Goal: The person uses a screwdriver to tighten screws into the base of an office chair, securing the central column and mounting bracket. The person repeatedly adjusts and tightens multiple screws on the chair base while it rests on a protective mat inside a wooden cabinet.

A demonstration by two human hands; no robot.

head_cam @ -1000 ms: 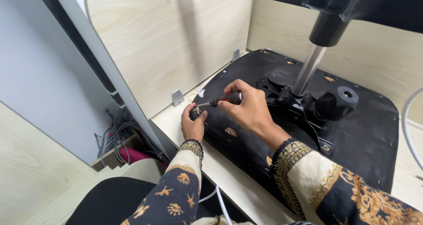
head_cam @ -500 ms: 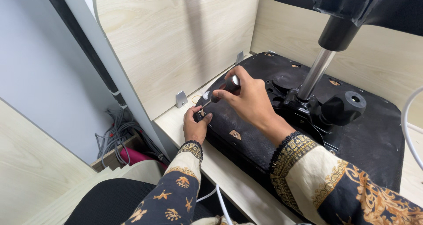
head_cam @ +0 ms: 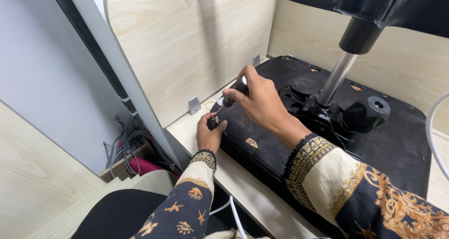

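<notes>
An upturned black chair seat (head_cam: 402,141) lies on a pale wooden desk (head_cam: 243,192), its underside facing up. My right hand (head_cam: 259,98) grips a black-handled screwdriver (head_cam: 232,93), tilted, its tip pointing down at the seat's near left corner. My left hand (head_cam: 209,132) rests on that corner, fingertips pinched right at the screwdriver tip; whatever they pinch is too small to make out. A shiny metal gas-lift column (head_cam: 334,77) rises from the black mechanism plate (head_cam: 322,115) in the middle of the seat.
Wooden partition panels (head_cam: 187,47) wall the desk at the back and left, with small metal brackets (head_cam: 194,105). A round black knob (head_cam: 372,112) sticks out right of the column. Grey cables (head_cam: 124,145) bunch below left. A white cable (head_cam: 432,131) curves at the right edge.
My right hand has lifted the screwdriver handle up and back, tilting the tool steeper. The left hand has stayed at the seat corner. The camera view has shifted slightly.
</notes>
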